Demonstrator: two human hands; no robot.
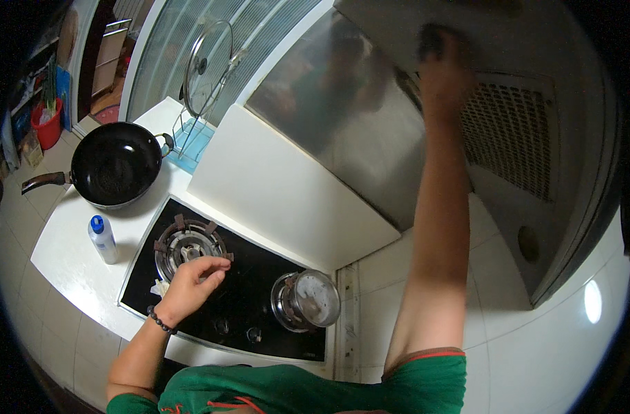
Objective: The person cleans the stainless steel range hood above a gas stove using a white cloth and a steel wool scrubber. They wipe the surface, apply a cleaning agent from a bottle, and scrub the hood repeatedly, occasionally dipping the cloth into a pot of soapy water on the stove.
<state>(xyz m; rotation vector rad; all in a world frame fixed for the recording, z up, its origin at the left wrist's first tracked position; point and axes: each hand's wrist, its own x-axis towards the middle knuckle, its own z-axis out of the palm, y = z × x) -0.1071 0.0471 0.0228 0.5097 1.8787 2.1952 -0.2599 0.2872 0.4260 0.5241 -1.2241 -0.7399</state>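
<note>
My right hand (444, 79) is raised high against the dark underside of the range hood (515, 228). It is closed on a dark pad (432, 43), blurred by motion, so its exact kind does not show. Beside the wrist lies the hood's metal mesh filter (511, 131). Over the black gas stove (249, 276), my left hand (194, 284) hovers near the left burner (189, 247), its fingers loosely bent, a gap at the thumb and nothing visible in it. A dark bead bracelet circles that wrist. On the right burner rests a round metal bowl-like piece (316, 298).
Left of the stove, a black wok (116, 164) and a white bottle with a blue cap (102, 239) stand on the white counter (63, 241). Behind them, a glass lid (208, 69) leans in a wire rack. A white panel (287, 186) edges the stove's back. A red bucket (47, 125) sits far left.
</note>
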